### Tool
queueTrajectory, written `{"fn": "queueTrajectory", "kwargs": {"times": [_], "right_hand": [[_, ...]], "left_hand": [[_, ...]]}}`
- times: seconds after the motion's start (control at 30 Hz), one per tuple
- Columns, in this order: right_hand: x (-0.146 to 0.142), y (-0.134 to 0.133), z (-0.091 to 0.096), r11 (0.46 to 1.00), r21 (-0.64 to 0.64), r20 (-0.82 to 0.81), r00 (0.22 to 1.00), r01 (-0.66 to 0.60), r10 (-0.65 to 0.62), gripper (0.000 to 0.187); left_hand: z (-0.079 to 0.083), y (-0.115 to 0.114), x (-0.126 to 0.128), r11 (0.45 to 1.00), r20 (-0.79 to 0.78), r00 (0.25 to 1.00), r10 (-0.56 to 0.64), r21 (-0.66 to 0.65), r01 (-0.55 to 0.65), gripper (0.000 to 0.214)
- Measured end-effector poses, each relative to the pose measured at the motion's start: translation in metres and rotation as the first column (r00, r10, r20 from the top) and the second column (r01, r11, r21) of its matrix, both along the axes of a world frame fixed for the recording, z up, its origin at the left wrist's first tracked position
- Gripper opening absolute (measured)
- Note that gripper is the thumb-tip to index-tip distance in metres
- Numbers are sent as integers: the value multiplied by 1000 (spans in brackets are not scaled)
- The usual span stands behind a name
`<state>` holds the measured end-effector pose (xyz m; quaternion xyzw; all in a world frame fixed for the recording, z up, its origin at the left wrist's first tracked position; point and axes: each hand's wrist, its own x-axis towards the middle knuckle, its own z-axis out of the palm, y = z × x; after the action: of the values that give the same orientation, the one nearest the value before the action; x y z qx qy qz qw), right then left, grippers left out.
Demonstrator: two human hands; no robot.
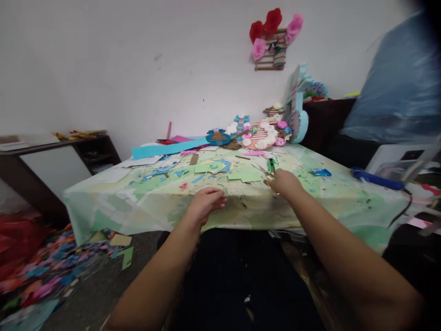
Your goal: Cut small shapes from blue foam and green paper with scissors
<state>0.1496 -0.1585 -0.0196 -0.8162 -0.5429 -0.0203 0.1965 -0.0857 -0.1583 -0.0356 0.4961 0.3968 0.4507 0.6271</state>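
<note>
At the table's front edge, my left hand (206, 202) pinches a small piece of pale green paper (225, 191) between thumb and fingers. My right hand (285, 182) is closed on the gold-coloured handles of a pair of scissors (262, 170), whose blades point left over the tabletop. Just behind that hand lies a green-handled tool (271, 164), its kind unclear. A larger light green paper sheet (244, 174) rests between the hands, a little farther back. Blue and yellowish paper scraps (212, 166) lie to its left.
A green-and-white cloth (120, 207) covers the table. Paper instrument models (217, 137) and flower decorations (263, 135) stand along the wall. A blue glue gun (377, 179) with a cord sits at the right edge. Colourful scraps (58, 262) litter the floor at left.
</note>
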Motion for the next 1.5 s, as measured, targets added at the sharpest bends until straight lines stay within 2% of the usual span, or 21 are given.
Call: {"fn": "queueTrajectory", "kwargs": {"times": [0.1, 0.2, 0.3, 0.37, 0.4, 0.43, 0.47, 0.5, 0.53, 0.6, 0.7, 0.77, 0.9, 1.1, 1.3, 1.4, 1.5], "right_hand": [[21, 31, 10, 993, -106, 90, 994, -45, 55, 19], [28, 44, 14, 984, -151, 149, 982, -95, 118, 17], [12, 28, 9, 980, -89, 217, 956, -180, 195, 27], [-12, 4, 3, 950, 7, 262, 917, -312, 300, 34], [-25, -11, 0, 853, 132, 312, 838, -506, 448, 35], [-39, -25, -4, 726, 222, 362, 746, -651, 559, 33], [-51, -39, -7, 613, 278, 415, 668, -740, 618, 31], [-61, -51, -9, 526, 314, 465, 611, -791, 641, 29], [-69, -61, -11, 471, 307, 502, 562, -827, 658, 27], [-76, -73, -11, 420, 205, 565, 458, -884, 686, 24], [-75, -79, -8, 390, 69, 609, 348, -918, 713, 23], [-74, -81, -7, 368, 75, 630, 330, -927, 703, 22], [-81, -87, -11, 336, 189, 667, 372, -922, 645, 19], [-93, -92, -13, 358, 267, 641, 442, -895, 627, 17], [-92, -93, -12, 326, 339, 543, 467, -882, 698, 15], [-92, -97, -17, 334, 374, 502, 492, -865, 711, 18], [-91, -100, -23, 356, 385, 483, 515, -852, 708, 22]], "left_hand": [[1, -2, -10, 999, -8, 999, 33, -28, -33, 18], [-1, -4, -17, 999, -8, 999, 37, -34, -37, 21], [-3, -8, -18, 999, 19, 999, 38, -30, -38, 18], [-5, -14, -15, 999, 31, 999, 16, -39, -15, 13], [-5, -17, -14, 999, 33, 999, -9, -45, 11, 12], [-5, -21, -12, 998, 36, 999, -41, -50, 43, 12], [-6, -26, -10, 995, 46, 996, -76, -56, 78, 13], [-6, -30, -8, 992, 65, 992, -108, -61, 112, 14], [-6, -34, -7, 987, 94, 986, -138, -69, 144, 14], [-5, -41, -6, 976, 158, 970, -184, -92, 200, 13], [-5, -48, -5, 961, 229, 952, -204, -140, 239, 12], [-4, -50, -4, 952, 260, 942, -210, -166, 258, 11], [-6, -55, 0, 944, 297, 933, -201, -196, 265, 9], [-6, -61, 1, 959, 350, 920, -176, -151, 240, 12], [-3, -61, -4, 915, 387, 872, -300, -141, 378, 7], [-3, -60, -5, 874, 365, 846, -388, -146, 464, 8], [-3, -60, -4, 863, 306, 858, -411, -172, 475, 8]]}}
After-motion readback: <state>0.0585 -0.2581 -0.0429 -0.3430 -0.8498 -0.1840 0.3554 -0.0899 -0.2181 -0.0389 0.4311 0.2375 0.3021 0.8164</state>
